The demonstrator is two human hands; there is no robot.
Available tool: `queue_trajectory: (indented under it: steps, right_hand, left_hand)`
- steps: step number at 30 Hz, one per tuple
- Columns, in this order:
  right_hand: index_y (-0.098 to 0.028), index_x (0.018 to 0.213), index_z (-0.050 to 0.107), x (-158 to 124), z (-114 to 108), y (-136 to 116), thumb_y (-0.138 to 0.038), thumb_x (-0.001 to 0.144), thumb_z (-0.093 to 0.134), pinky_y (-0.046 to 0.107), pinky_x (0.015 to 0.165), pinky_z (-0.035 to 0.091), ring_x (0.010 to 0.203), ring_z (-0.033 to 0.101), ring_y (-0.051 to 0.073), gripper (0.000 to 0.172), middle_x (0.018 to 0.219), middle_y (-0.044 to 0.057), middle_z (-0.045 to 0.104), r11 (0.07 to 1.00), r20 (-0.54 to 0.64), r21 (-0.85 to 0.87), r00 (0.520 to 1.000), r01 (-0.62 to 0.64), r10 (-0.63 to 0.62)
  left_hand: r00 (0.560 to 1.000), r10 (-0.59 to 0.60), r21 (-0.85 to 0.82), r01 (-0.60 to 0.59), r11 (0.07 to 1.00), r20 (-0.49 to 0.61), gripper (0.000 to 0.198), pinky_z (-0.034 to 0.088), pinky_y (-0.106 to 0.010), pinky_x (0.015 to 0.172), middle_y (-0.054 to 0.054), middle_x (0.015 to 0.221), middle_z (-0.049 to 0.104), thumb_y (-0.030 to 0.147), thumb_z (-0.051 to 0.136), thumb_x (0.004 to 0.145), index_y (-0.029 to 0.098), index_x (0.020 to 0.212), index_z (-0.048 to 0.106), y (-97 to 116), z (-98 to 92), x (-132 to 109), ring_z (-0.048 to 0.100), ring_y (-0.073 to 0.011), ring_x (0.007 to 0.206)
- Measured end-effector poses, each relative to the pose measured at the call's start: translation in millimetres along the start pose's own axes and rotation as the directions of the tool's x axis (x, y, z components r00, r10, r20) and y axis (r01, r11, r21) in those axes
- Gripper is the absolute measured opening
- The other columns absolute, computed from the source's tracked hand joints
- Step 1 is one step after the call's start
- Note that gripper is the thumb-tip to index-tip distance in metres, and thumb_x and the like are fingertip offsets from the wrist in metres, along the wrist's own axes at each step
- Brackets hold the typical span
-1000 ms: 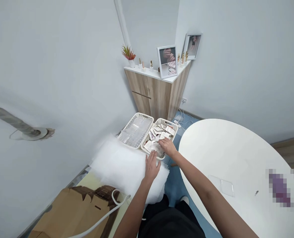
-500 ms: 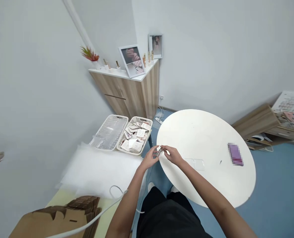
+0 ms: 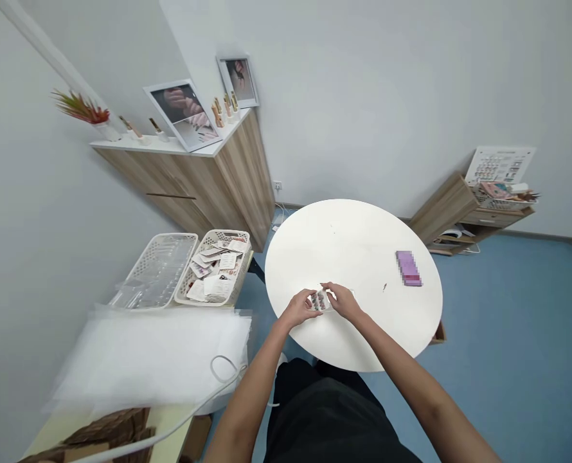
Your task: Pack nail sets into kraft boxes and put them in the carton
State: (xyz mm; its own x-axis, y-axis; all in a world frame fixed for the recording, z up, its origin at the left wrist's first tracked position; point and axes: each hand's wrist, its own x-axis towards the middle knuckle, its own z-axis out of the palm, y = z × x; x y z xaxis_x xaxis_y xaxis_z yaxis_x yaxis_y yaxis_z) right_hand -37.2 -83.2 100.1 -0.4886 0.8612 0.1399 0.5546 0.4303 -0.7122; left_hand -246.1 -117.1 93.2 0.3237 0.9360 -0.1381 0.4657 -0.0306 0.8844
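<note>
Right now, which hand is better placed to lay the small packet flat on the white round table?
Probably the right hand: it reaches farther over the white round table, while the left hand is nearer the table's edge. Both hands are at the small clear packet.

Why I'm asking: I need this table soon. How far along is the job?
Looks done, though I can't be sure: a white basket holds clear plastic packaging. In hand: a small clear packet with reddish contents, held between the left hand and right hand over the round white table. Left: the neighbouring white basket is heaped with paper cards.
</note>
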Motion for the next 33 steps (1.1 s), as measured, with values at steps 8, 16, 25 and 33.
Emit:
queue_trajectory:
  steps: [8,16,25,33]
  right_hand:
    - [-0.023,0.124,0.054,-60.5,-18.9,77.8,-0.014,0.086,0.038,0.035,0.089,0.048,0.111,0.055,0.02,0.043,0.118,0.006,0.062,0.912,-0.131,-0.157,0.924,-0.378,0.36]
    - [-0.017,0.122,0.056,-77.1,-0.9,101.3,-0.018,0.082,0.046,0.032,0.093,0.046,0.112,0.056,0.022,0.041,0.119,0.011,0.058,0.769,-0.103,-0.082,0.773,-0.634,0.626]
    - [-0.02,0.101,0.065,-74.0,20.7,131.5,-0.023,0.074,0.05,0.029,0.06,0.05,0.068,0.063,0.019,0.031,0.084,0.006,0.063,0.82,-0.254,0.082,0.784,-0.566,0.567]
    - [-0.019,0.099,0.068,-44.6,5.3,118.8,-0.017,0.081,0.04,0.032,0.072,0.05,0.079,0.063,0.02,0.034,0.088,0.006,0.068,0.857,-0.258,0.016,0.826,-0.515,0.501]
  left_hand:
    - [0.992,-0.093,0.582,0.125,0.803,-0.085,0.05,0.047,-0.037,0.091,-0.01,0.134,0.048,0.023,0.073,0.073,0.023,0.119,0.053,-6.6,60.4,34.0,0.052,-0.0272,0.116]
    - [0.981,-0.187,0.694,0.162,0.701,-0.04,0.053,0.045,-0.035,0.086,-0.009,0.13,0.048,0.024,0.07,0.072,0.025,0.121,0.049,-16.6,86.3,55.0,0.05,-0.027,0.113]
    - [0.962,-0.251,0.409,0.273,0.871,-0.109,0.059,0.046,-0.032,0.089,-0.009,0.123,0.046,0.029,0.072,0.072,0.021,0.125,0.048,-24.7,89.1,56.8,0.055,-0.0218,0.105]
    - [0.885,-0.432,0.174,0.459,0.871,-0.172,0.029,0.047,-0.03,0.085,-0.007,0.107,0.055,0.026,0.06,0.084,0.019,0.111,0.055,-20.6,103.2,56.4,0.062,-0.0181,0.096]
